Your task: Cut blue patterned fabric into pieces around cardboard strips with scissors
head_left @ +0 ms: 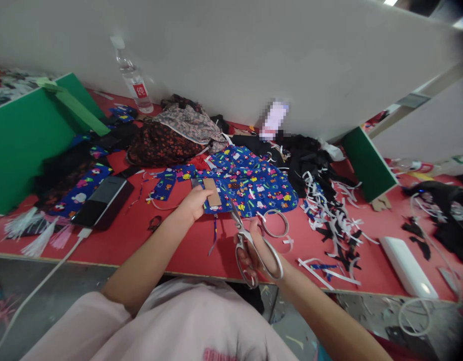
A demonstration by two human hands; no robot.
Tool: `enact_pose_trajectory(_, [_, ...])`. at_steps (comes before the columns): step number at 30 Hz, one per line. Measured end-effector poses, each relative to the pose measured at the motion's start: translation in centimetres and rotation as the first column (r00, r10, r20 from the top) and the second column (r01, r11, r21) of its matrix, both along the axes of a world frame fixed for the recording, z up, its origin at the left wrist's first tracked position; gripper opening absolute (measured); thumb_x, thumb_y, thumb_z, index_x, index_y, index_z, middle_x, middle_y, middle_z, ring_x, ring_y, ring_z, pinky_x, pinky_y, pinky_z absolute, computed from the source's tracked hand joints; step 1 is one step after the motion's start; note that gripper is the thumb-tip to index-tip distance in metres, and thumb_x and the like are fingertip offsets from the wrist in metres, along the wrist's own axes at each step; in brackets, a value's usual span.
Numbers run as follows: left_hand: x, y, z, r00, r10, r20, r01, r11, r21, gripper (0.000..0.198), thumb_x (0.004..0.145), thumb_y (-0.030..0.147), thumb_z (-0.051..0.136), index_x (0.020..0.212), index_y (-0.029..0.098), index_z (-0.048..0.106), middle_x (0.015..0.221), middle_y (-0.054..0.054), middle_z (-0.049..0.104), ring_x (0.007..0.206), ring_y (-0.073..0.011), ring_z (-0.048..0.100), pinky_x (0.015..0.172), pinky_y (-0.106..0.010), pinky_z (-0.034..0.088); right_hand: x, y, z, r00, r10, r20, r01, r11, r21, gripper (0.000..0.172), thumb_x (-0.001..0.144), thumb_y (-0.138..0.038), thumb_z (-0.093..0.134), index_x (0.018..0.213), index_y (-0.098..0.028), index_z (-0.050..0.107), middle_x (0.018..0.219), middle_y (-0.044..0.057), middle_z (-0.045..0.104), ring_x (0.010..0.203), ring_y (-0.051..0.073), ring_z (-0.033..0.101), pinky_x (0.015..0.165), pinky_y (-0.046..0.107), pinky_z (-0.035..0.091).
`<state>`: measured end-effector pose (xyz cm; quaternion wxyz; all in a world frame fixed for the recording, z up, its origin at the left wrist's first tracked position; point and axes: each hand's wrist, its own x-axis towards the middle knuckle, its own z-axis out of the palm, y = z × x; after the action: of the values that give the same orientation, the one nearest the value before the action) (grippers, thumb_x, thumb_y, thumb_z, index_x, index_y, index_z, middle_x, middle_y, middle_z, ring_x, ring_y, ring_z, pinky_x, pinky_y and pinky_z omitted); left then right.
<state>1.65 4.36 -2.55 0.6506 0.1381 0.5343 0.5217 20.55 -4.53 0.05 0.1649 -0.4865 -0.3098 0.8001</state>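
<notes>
My left hand is closed on a small brown cardboard piece, its thumb over the card's left edge. Under the card lies blue fabric with a colourful animal print, spread on the red table. In my right hand is a pair of metal scissors, with fingers in the large handle loops. The blades point away from me towards the fabric's near edge and look nearly closed. Just right of the scissors lies a pale tape roll.
Dark floral fabric is heaped behind. Black and white scraps cover the right side. A water bottle stands by the wall. A black box with a cable sits left, a white power bank right. Green boards flank the table.
</notes>
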Motion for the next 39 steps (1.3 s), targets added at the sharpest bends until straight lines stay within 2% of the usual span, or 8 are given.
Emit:
enact_pose_trajectory(9, [0.0,0.1,-0.1,1.000,0.019,0.002,-0.019,1.000,0.003,0.023,0.066,0.000,0.055,0.086,0.011,0.060,0.067,-0.005,0.067,0.055,-0.0172,0.064,0.065,-0.040,0.054,0.2,0.0,-0.6,0.999,0.035,0.009,-0.035,0.999,0.028,0.072,0.072,-0.081,0.017,0.090,-0.020,0.051,0.055,-0.005,0.039,0.040,0.008,0.036,0.030,0.016,0.034])
enact_pose_trajectory(21, [-0.1,0.1,-0.2,1.000,0.028,0.007,-0.028,1.000,0.005,0.024,0.065,0.001,0.057,0.086,0.012,0.061,0.067,-0.005,0.067,0.056,-0.0169,0.064,0.067,-0.038,0.054,-0.1,0.1,0.4,1.000,0.025,0.006,-0.025,1.000,0.011,0.070,0.074,-0.080,0.018,0.089,-0.020,0.051,0.059,-0.004,0.038,0.046,0.009,0.035,0.034,0.017,0.037])
enact_pose_trajectory(29, [-0.1,0.1,-0.1,1.000,0.019,0.000,-0.019,1.000,0.002,0.025,0.067,0.001,0.054,0.089,0.011,0.060,0.063,-0.003,0.066,0.056,-0.0166,0.064,0.067,-0.039,0.055,0.0,0.0,0.4,0.999,0.038,-0.015,-0.037,0.999,0.017,0.072,0.073,-0.081,0.017,0.092,-0.021,0.050,0.059,-0.004,0.038,0.045,0.009,0.035,0.033,0.018,0.038])
enact_pose_trajectory(39, [-0.1,0.0,-0.1,1.000,0.021,0.002,-0.021,1.000,0.006,0.024,0.066,0.001,0.055,0.087,0.012,0.060,0.068,-0.005,0.067,0.057,-0.0165,0.064,0.066,-0.037,0.054,-0.2,0.1,0.3,1.000,0.021,-0.008,-0.021,1.000,0.014,0.071,0.073,-0.080,0.019,0.089,-0.020,0.052,0.058,-0.004,0.038,0.045,0.008,0.036,0.033,0.017,0.037])
